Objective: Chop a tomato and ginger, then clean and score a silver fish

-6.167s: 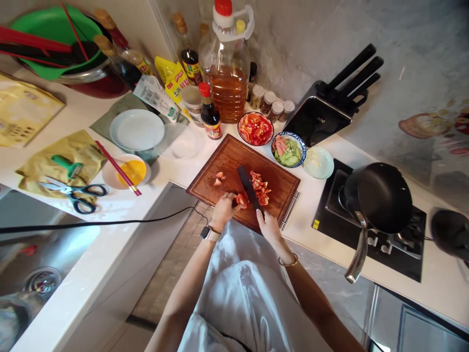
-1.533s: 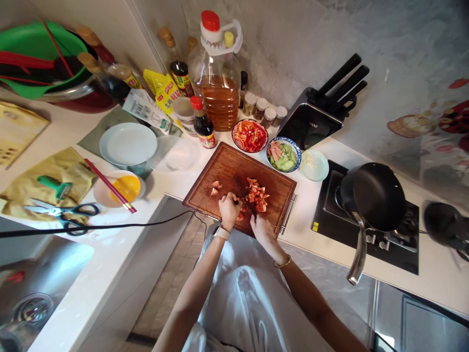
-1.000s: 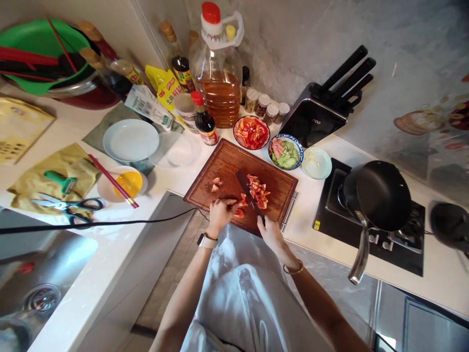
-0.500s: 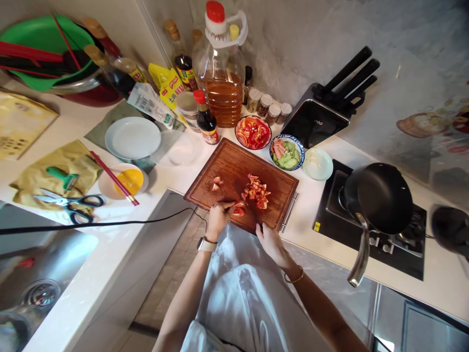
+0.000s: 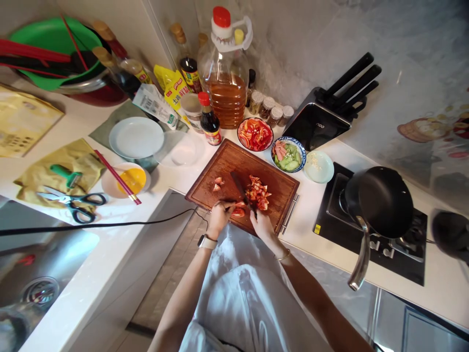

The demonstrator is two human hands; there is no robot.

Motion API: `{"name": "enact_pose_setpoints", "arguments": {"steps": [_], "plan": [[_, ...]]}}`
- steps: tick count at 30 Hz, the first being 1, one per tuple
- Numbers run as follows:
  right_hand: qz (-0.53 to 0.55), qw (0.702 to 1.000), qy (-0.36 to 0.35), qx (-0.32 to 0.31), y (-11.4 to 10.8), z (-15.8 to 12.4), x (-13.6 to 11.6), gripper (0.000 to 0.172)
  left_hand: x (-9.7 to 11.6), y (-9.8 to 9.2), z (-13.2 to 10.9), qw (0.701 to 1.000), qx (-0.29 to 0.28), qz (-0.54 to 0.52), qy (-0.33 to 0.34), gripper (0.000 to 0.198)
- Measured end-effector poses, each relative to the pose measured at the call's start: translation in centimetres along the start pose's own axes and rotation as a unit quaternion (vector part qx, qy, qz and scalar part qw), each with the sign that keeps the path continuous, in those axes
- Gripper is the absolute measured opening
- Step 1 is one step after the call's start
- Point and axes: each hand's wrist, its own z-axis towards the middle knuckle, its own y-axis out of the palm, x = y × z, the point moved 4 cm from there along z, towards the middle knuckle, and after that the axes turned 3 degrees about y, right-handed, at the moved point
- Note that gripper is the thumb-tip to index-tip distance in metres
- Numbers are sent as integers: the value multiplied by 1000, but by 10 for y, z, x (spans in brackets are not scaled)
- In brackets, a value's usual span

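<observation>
Left hand (image 5: 220,217) is curled, fingertips pinching the tomato chunk (image 5: 238,212) at the near edge of the cutting board (image 5: 220,166), centre frame. Right hand (image 5: 262,222) is wrapped round the knife (image 5: 240,188) handle. Tomato looks soft, wet and slippery, so I'd pin it by the skin, fingers tucked.

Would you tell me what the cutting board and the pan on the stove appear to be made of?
The cutting board looks like matte reddish-brown wood, judging by its streaky grain. The pan seems dark coated metal with a dull sheen; its handle looks like polished steel.
</observation>
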Motion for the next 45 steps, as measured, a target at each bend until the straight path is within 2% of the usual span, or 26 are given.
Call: {"name": "enact_pose_setpoints", "arguments": {"steps": [5,8,16,23,28,33,39,45], "plan": [[-23,1000,0,4,-25,-15,8,34,15,4,2,998,47,35,-12,16],[-49,999,-4,-5,-33,-27,5,35,22,5,2,997,49,55,-9,15],[-49,998,16,-29,-26,-42,3,34,18,7,-2,998,32,60,3,15],[-65,997,34,-24,-3,-15,-12,34,15,7,-2,998,34,36,27,18],[-32,999,11,2,12,-1,-8,37,14,4,0,998,22,60,16,18],[21,999,-8,41,3,-9,5,37,17,0,5,996,32,85,6,19],[1,998,-18,53,-5,-35,9,39,11,-9,-7,995,52,79,-15,28],[-27,998,-30,42,-4,-44,4,36,11,-7,-10,994,49,98,-11,24]]}}
